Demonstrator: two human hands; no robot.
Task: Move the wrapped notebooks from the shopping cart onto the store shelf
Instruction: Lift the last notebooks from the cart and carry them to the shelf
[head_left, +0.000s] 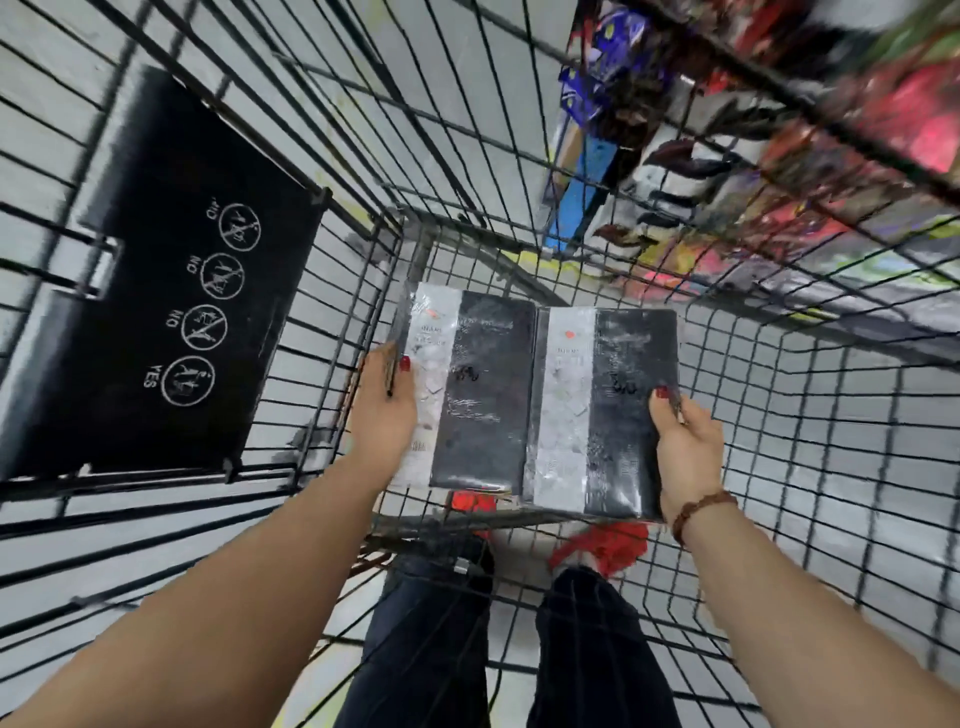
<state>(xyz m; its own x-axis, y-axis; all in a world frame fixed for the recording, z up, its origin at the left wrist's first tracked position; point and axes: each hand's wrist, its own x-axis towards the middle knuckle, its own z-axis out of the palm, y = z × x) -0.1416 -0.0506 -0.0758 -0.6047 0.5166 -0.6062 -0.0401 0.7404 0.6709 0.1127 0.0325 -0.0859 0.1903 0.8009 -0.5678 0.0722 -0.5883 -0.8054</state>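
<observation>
— Which step are we on?
— The pick-up, we judge; the wrapped notebooks lie as two packs side by side, touching, low inside the shopping cart; our left hand grips the outer edge of the left pack, thumb on top; our right hand grips the outer edge of the right pack the same way; whether the packs are clear of the cart floor we cannot tell.
— And next?
— A lift straight up, we think, pressing the two packs together so the seam between them does not sag; then a swing to the right and forward, toward the store shelf, which shows blurred and crowded with coloured goods.
— Is there room?
— Open above us; the black seat flap stands to our left; the wire wall runs near on our right; we need to clear the rim before turning; a free spot on the shelf we cannot make out.
</observation>
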